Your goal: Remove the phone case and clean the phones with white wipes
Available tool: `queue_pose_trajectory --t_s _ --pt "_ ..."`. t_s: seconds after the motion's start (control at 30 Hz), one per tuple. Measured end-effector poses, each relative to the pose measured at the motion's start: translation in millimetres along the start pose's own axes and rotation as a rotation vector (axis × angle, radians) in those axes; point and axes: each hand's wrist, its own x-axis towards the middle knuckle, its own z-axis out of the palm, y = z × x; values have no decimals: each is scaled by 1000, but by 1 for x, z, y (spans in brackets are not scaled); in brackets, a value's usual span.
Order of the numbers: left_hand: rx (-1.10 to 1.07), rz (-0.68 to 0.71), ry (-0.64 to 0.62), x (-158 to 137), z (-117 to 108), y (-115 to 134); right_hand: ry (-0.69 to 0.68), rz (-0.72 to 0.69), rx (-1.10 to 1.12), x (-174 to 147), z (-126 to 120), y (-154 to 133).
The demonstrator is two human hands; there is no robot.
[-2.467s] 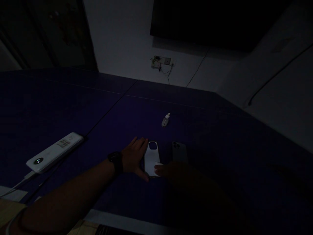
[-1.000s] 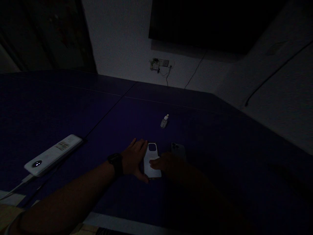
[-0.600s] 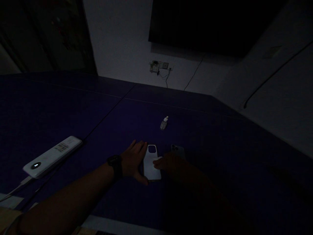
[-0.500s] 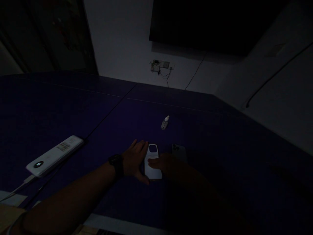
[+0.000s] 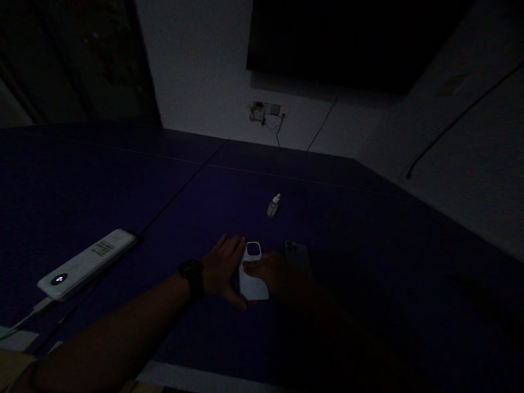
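Note:
A white phone case (image 5: 254,286) lies back up on the dark blue tabletop, and purple shows through its camera cutout. Along its left edge rests my left hand (image 5: 223,270), fingers stretched out and thumb near the lower corner; a black watch (image 5: 191,273) is on that wrist. My right hand (image 5: 273,272) is closed at the right edge, with its thumb across the middle of the case. Shadow hides most of the right fingers. Just right of that hand lies a grey phone (image 5: 302,255), camera side up, partly covered by the hand and arm.
Beyond the case lies a small clear bottle with a white cap (image 5: 273,206). A white power bank (image 5: 88,263) with a lit display and a plugged-in cable (image 5: 28,316) is at the left. At the back are wall sockets (image 5: 266,110) and a dark screen (image 5: 327,43). The room is dim.
The whole view has shifted slightly. My right thumb has slid a little up on the case, while my left hand stays against its left edge.

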Motion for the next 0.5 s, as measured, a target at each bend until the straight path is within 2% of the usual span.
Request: queue_pose_trajectory --t_s 0.1,0.27,0.5 --pt "-2 -15 -18 0 -2 1 -19 0 61 1 -1 1" --pt "-1 -41 -7 -1 -4 2 -64 52 195 -17 -16 12" --pt "-9 -80 8 -2 0 1 -59 24 175 -25 -26 15"
